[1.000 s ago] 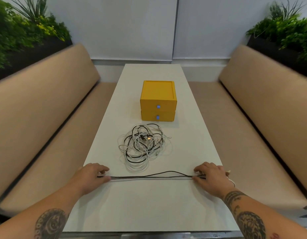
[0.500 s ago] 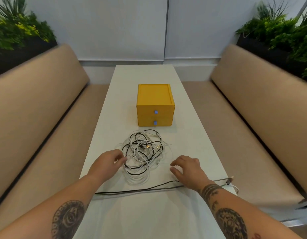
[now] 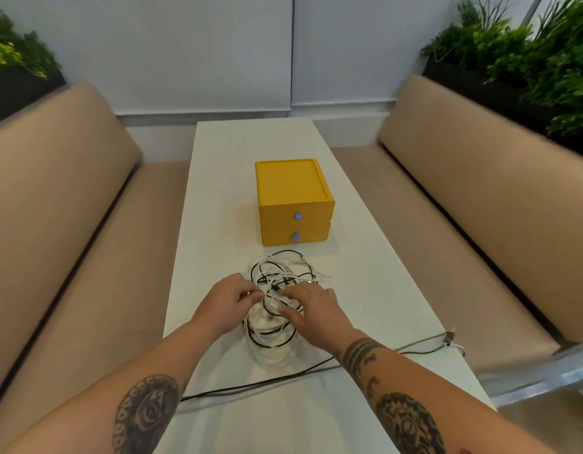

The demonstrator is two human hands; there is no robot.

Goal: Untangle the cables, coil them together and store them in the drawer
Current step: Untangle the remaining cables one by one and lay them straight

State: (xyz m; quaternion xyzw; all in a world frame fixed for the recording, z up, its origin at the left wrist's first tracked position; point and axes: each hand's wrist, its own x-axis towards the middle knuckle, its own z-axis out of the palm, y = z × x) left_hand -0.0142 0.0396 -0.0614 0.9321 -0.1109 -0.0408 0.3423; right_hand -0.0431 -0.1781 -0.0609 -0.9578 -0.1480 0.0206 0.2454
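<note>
White and black strands make up the tangle of cables (image 3: 277, 280), which lies on the white table (image 3: 218, 198) in a loose heap, its near loops reaching toward six o'clock. The left hand (image 3: 229, 303) comes in at the heap's nine o'clock, with thumb and fingers curled together in a pinch on a white strand. The right hand (image 3: 313, 311) lies over the heap from four o'clock, fingers spread and dipped among the strands; I cannot tell if it grasps any.

At six o'clock of the heap, apart from it, a single dark cable (image 3: 257, 383) lies stretched across the table under the right forearm. Its plug end (image 3: 449, 339) is at the table's edge, toward three o'clock.

At twelve o'clock, just beyond the heap, stands a yellow drawer unit (image 3: 290, 188), both drawers closed, each with a blue knob (image 3: 297, 216).

Beige padded benches (image 3: 70, 208) flank the table at nine and three o'clock, with green plants (image 3: 529, 50) behind their backrests.
</note>
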